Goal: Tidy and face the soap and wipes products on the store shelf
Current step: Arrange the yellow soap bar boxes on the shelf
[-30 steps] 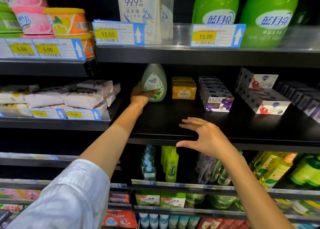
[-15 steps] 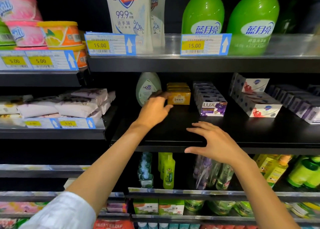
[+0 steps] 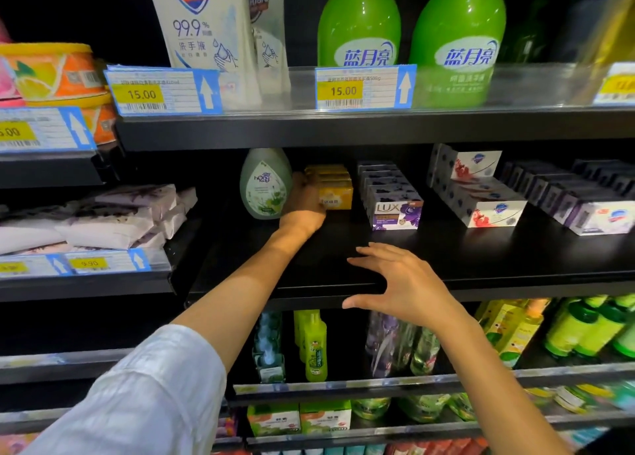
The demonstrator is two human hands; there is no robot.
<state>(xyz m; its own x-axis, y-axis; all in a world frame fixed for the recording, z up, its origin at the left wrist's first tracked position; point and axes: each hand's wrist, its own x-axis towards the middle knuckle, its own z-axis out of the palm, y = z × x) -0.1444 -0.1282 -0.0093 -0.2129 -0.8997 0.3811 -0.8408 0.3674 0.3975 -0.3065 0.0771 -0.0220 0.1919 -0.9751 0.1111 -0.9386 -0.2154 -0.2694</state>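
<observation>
Your left hand grips the front of the yellow soap boxes, one stack far back on the black shelf, just beside one pale green bottle. Your right hand hovers spread over the shelf's front edge. One row of Lux boxes stands right of the stack.

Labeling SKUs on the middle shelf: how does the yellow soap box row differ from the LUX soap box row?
The yellow soap boxes are yellow with a small label; the LUX soap boxes are white and purple with a flower print. The left hand grips the front yellow box; nothing touches the LUX row. The LUX row's front box sits nearer the shelf edge than the yellow row's. Both are single-file rows of boxed bars running front to back.
</observation>
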